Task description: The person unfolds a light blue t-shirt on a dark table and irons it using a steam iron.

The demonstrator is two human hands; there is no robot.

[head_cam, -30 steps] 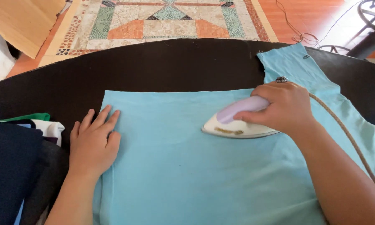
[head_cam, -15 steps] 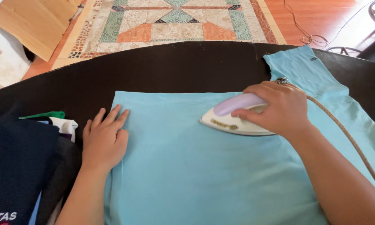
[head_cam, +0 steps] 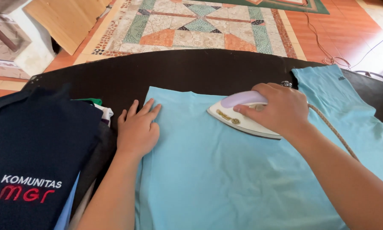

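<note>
A light blue garment [head_cam: 225, 179] lies spread flat on a dark table [head_cam: 178, 70]. My right hand [head_cam: 281, 108] grips the lilac handle of a white electric iron [head_cam: 238, 117], which rests on the upper middle of the cloth with its tip pointing left. A braided cord [head_cam: 332, 130] trails from the iron along my right forearm. My left hand [head_cam: 137, 130] lies flat, fingers apart, pressing on the garment's left edge.
A pile of folded clothes, topped by a dark navy shirt [head_cam: 34, 157] with printed lettering, sits at the table's left. Beyond the table's far edge lie a patterned tiled floor [head_cam: 191, 25], a wooden board [head_cam: 68, 21] and cables [head_cam: 327, 47] on orange tiles.
The iron and my right hand have slid left across the cloth. The view has shifted, bringing the navy shirt on the left further into sight.
</note>
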